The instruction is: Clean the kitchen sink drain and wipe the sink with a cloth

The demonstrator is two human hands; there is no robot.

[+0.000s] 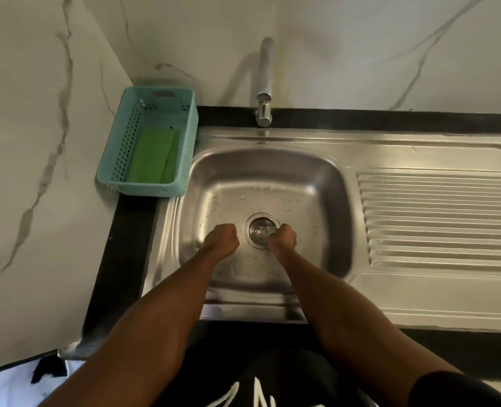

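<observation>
- right hand (pixel 282 238) is down in the sink bowl, fingers curled in tight, right on the near-right edge of the drain strainer (pixel 261 230); looks like the fingertips are pinched on the little knob in the middle of the strainer, though the knuckles hide the actual contact, so can't swear to it
- left hand (pixel 221 240) is balled into a loose fist with nothing in it that I can see; it sits over the bowl floor just left of the drain, close to the ring but not touching it
- both forearms come in over the sink's front edge, bare; a dark sleeve shows at the right elbow
- the strainer sits in its round metal ring, roughly centre of the bowl floor, a bit toward the front
- sink (pixel 316 171) is stainless steel; water droplets scattered over the bowl floor behind the drain; ribbed draining board (pixel 440 218) takes up the right side
- faucet (pixel 265 83) stands at the back edge, spout pointing down over the bowl
- teal perforated basket (pixel 111 160) sits on the black counter at the sink's back-left corner; a green cloth (pixel 152 160) lies flat inside it, well apart from both hands
- white marble-look wall (pixel 360 39) behind and to the left
</observation>
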